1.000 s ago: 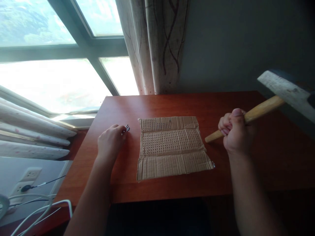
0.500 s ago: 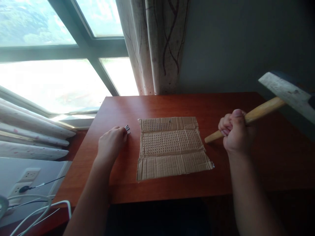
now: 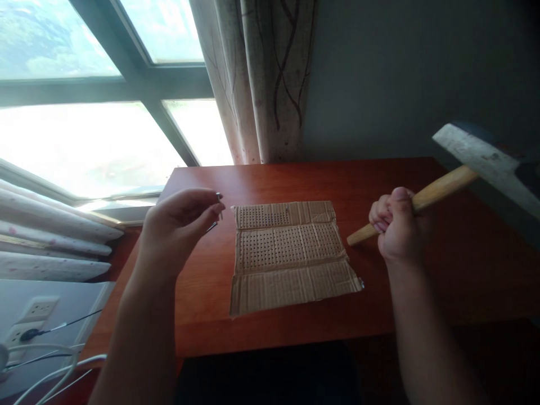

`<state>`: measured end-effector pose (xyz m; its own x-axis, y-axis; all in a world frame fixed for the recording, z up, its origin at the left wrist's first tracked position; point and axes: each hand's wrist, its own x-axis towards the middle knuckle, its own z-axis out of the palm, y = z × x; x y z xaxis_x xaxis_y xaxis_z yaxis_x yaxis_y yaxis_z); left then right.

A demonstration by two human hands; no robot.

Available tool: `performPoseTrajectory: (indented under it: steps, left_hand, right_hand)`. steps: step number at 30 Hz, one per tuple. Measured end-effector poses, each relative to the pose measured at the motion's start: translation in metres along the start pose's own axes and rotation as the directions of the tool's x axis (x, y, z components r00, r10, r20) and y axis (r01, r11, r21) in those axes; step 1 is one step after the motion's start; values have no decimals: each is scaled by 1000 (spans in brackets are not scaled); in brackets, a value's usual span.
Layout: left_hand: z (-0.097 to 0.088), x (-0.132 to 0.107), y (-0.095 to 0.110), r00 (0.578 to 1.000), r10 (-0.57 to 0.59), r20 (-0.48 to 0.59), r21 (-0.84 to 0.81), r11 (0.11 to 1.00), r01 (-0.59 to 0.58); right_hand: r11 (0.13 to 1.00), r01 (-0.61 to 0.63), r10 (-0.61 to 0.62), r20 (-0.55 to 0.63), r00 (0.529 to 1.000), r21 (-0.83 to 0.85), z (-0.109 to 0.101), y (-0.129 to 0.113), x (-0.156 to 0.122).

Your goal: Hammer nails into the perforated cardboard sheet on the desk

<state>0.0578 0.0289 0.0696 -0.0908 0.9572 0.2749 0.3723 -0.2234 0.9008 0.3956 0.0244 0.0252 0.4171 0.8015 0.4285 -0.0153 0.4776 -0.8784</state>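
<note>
My left hand (image 3: 181,219) is raised over the left side of the table, its thumb and fingers pinching a small metal nail (image 3: 220,206) held roughly upright. Just below the fingers lie nails (image 3: 212,226) on the tabletop, partly hidden by the hand. A flat piece of brown cardboard (image 3: 291,278), creased and punched with rows of small holes, rests between my hands. On the right, my right hand (image 3: 396,225) is closed around the wooden handle of a hammer (image 3: 442,188). Its metal head is up at the far right, above the table.
The reddish wooden table (image 3: 295,329) stands against a grey wall, beside a window and a patterned curtain (image 3: 253,84). At the lower left are a wall socket (image 3: 37,309) with a plug and white cables (image 3: 63,368).
My left hand has risen from the nails on the table, now with a nail between its fingertips. My right hand keeps the hammer raised; the view has shifted slightly.
</note>
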Motion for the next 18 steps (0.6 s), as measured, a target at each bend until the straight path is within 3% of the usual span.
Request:
performPoseTrajectory:
  steps: [4,8,12,18]
  left_hand:
    - [41,11,24,967,133,215,-101,988,-113]
    - [72,26,8,922,196,332,6,978,-210]
    - [80,30,-11,920,186,345,72,972,-223]
    - [82,27,-10,912,193,363,100,964,-244]
  right_hand:
    - [1000,6,-6,0,1000,7,1,-1,-1]
    - [1000,10,-10,-9,1000,17,1,-1,-2]
    - [1000,7,-7,-10,1000,9,1,-1,-2]
    - [1000,-1,1,-23,1000,12,0,-2,-1]
